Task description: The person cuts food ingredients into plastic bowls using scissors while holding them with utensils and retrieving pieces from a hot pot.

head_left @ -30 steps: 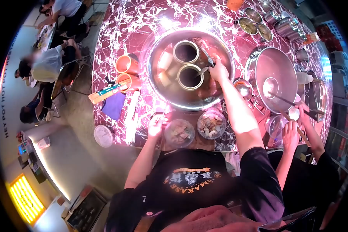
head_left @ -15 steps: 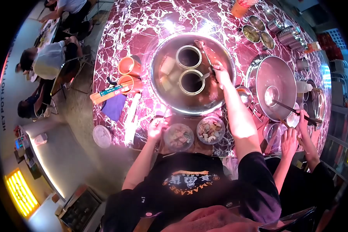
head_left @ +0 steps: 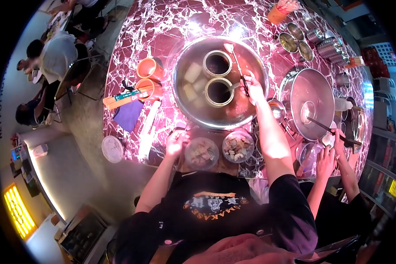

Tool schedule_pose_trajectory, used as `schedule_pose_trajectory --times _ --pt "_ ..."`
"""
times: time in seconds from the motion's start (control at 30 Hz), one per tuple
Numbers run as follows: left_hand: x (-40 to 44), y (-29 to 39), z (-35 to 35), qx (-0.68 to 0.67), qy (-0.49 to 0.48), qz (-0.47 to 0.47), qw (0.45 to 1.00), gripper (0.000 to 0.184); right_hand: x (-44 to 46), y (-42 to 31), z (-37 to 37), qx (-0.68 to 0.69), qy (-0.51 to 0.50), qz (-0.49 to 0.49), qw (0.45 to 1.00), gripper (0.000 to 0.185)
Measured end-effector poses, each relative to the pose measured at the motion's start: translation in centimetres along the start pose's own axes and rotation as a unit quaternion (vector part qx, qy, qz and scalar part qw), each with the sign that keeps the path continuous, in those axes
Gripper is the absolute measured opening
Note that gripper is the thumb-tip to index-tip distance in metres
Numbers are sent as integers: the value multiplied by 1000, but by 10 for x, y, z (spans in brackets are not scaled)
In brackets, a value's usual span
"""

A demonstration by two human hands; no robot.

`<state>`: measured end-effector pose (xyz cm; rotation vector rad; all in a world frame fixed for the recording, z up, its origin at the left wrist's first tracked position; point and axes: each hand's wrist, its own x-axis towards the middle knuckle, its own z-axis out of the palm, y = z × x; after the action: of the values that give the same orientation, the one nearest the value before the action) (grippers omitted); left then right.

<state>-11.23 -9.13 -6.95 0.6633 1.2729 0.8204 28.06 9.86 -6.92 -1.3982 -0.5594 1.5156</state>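
A person in a black printed shirt (head_left: 218,193) works at the near edge of a marbled table (head_left: 156,26), a large steel basin (head_left: 184,108) in front of them. The work looks partway along: two clear bowls between the basin and the near edge already hold cut food, the left bowl's pieces (head_left: 201,152) beside the right bowl's pieces (head_left: 238,146). Pale blocks (head_left: 192,71) lie in the basin's cloudy liquid toward its left rim, and reddish matter shows toward the right. How much is left to handle cannot be told from here.

The right hand (head_left: 254,89) is closed around the handle of a long utensil (head_left: 236,58), tongs or scissors by its shape, held over the basin's right side. A pale pinkish bit shows at its far tip, near the far rim; whether the utensil pinches it is unclear. Two round containers, the far container (head_left: 204,67) and the near container (head_left: 206,95), stand upright inside the basin.

The left hand (head_left: 177,141), fingers curled, hovers just beside the left bowl; whether it grasps anything cannot be made out. Toward the table's right edge, a co-worker's hands (head_left: 325,161) are busy beside another steel basin (head_left: 287,88).
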Motion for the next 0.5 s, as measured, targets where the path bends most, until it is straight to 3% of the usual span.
schedule_pose_trajectory --times 0.5 --pt "-3 10 4 -5 -4 -9 1000 14 -61 2 -22 -49 22 -118 992 24"
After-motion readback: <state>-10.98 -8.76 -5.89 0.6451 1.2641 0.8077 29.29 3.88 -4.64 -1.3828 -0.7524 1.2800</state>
